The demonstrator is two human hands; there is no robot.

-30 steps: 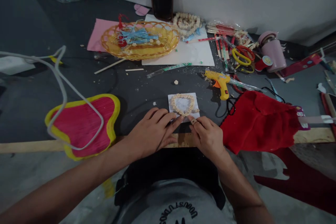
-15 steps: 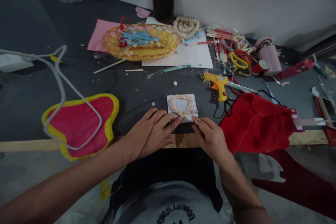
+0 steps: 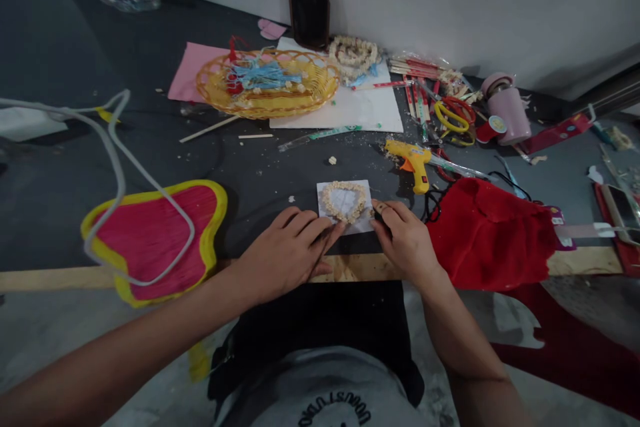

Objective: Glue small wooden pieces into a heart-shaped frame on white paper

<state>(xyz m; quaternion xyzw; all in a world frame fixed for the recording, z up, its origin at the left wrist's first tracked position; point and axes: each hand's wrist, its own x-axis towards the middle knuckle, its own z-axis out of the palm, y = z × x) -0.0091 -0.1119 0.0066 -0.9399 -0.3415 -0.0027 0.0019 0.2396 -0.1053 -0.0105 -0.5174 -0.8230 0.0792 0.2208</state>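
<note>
A heart outline of small pale bead-like pieces (image 3: pixel 326 197) lies on a square of white paper (image 3: pixel 345 195) near the table's front edge. My left hand (image 3: pixel 287 247) rests at the paper's lower left, fingers stretched out, its fingertips touching the bottom of the heart. At the paper's right edge is my right hand (image 3: pixel 405 237), its thumb and forefinger pinched together close to a small bit beside the heart. Whatever is between those fingers is too small to make out. A single pale piece (image 3: pixel 333 160) sits behind the paper.
A yellow glue gun (image 3: pixel 413 160) and red cloth (image 3: pixel 495 233) lie on the right. Behind are a wicker basket (image 3: pixel 280 107) with blue tassels, yellow-handled scissors (image 3: pixel 450 117) and a pink bottle (image 3: pixel 510 110). A pink, yellow-edged panel (image 3: pixel 155 233) under a grey cable overhangs the front edge.
My right hand has shifted slightly right and up, from the paper's lower right corner to its right edge. My left hand stays almost in place, as do the heart and paper.
</note>
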